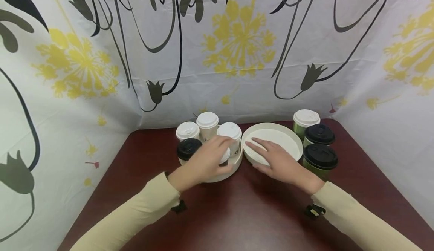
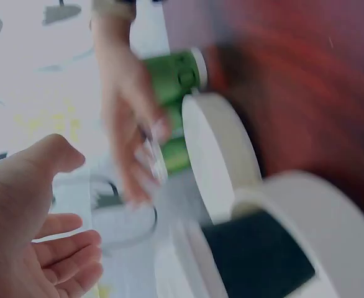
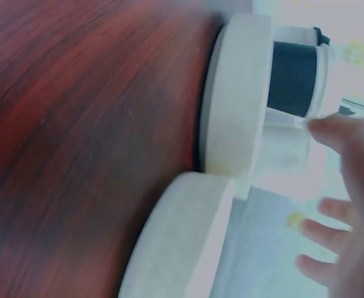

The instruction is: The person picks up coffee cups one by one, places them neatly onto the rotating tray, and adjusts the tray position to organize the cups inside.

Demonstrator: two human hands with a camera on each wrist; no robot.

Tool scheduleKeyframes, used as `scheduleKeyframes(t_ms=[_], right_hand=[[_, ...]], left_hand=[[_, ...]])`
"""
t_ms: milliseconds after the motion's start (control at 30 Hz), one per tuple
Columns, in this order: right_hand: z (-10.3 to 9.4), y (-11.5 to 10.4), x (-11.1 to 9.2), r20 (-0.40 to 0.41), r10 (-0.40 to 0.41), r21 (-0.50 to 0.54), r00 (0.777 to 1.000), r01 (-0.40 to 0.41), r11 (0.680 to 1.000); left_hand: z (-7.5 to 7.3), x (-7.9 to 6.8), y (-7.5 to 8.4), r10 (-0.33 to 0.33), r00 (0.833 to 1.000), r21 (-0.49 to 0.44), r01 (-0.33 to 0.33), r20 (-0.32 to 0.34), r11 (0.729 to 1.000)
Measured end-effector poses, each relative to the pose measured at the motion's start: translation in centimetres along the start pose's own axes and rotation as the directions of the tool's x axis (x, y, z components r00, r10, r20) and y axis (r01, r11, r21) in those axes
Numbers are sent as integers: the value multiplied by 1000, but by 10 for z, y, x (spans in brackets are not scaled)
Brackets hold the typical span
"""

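My left hand hovers over the left round tray, its thumb and fingers apart and nothing held. In that tray stand several paper cups with white lids, a cup with a black lid, and a cup with a dark sleeve that the hand partly hides in the head view. My right hand is spread above the near part of the right round tray, fingers pointing left. In the right wrist view the right hand's thumb appears near the sleeved cup, without clear contact.
Right of the second tray stand a green cup with a white lid and two cups with black lids. Both trays sit side by side on a dark red table. Patterned white cloth encloses the back and sides.
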State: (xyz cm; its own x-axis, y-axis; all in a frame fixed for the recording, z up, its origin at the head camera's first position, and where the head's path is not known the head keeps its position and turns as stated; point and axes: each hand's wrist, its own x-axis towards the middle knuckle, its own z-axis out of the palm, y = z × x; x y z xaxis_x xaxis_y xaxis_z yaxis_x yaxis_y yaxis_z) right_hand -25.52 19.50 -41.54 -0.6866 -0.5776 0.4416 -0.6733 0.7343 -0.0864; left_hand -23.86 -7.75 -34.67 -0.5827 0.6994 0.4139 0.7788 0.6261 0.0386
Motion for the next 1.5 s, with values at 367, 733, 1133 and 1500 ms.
scheduleKeyframes(t_ms=[367,733,1133,1500], right_hand=[[-51,35,-34,-313,121,-120,942,-165,979],[-57,66,-75,-256,328,-45,909,-350,936],[-45,67,-90,-241,335,-4,911,-346,938],[-34,71,-84,-346,322,-31,881,-354,935]], left_hand=[[38,13,49,148,977,86,-162,157,983],[74,39,54,86,957,43,-102,278,994],[107,52,38,-69,934,37,60,351,998],[113,56,36,-100,915,56,85,391,995]])
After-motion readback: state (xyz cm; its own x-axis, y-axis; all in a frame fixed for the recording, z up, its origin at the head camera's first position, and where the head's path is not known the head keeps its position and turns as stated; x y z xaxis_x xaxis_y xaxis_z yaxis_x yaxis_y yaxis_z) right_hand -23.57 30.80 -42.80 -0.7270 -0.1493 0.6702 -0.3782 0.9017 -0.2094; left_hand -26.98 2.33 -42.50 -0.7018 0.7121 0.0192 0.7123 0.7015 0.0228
